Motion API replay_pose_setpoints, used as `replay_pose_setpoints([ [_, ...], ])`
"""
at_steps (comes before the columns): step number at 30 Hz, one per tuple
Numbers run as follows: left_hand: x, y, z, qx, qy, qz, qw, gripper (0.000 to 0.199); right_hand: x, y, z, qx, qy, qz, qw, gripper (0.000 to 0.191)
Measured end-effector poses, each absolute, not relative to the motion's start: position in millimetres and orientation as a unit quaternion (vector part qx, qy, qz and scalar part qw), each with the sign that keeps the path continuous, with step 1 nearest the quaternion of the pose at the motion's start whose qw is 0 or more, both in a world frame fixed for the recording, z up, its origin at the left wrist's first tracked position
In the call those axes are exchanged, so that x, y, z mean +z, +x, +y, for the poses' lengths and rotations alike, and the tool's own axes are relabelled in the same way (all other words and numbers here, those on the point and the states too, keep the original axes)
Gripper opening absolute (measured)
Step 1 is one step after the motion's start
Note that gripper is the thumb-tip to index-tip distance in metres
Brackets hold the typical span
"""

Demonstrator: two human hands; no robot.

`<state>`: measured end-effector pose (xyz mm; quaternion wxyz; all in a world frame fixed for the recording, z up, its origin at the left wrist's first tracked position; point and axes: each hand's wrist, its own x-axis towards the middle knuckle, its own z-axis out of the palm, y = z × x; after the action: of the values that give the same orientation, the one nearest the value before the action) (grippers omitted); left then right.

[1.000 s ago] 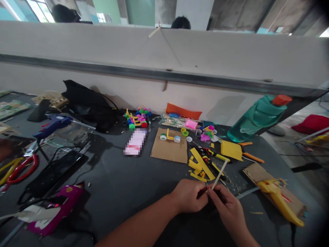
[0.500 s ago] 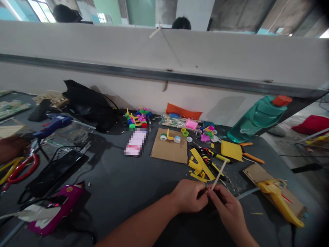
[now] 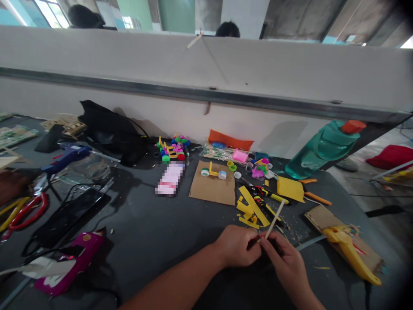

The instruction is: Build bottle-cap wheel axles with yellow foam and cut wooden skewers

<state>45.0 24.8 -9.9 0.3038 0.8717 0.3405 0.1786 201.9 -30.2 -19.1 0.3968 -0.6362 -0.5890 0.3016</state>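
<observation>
The stick (image 3: 275,220) is to the near right of the cardboard (image 3: 211,192), slanting up from the right hand (image 3: 287,257), whose thumb and fingers pinch it. Just beside, nearer the cardboard, the left hand (image 3: 240,246) has its fingers curled closed; I cannot tell whether they grip anything. The yellow strips (image 3: 254,206) lie just right of the cardboard, the phone (image 3: 171,179) just left. A small wheeled piece (image 3: 214,173) rests on its far half. Well right of it are the bottle (image 3: 318,150) and, nearer, the glue gun (image 3: 353,257).
</observation>
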Motion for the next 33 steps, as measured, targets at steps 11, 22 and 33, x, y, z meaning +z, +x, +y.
replay_pose_setpoints([
  [11,-11.1,45.1,25.4,0.174,0.875,0.339,0.3,0.025,-21.2,202.7,-29.9,0.283,-0.656,-0.566,0.411,0.031],
  [22,-12.5,45.1,27.0,0.28,0.809,0.396,0.332,0.026,-19.8,201.8,-32.9,0.317,-0.62,-0.552,0.459,0.031],
  [33,-14.8,42.8,35.6,0.41,0.736,0.428,0.327,0.023,-18.4,200.2,-46.3,0.268,-0.576,-0.644,0.427,0.017],
])
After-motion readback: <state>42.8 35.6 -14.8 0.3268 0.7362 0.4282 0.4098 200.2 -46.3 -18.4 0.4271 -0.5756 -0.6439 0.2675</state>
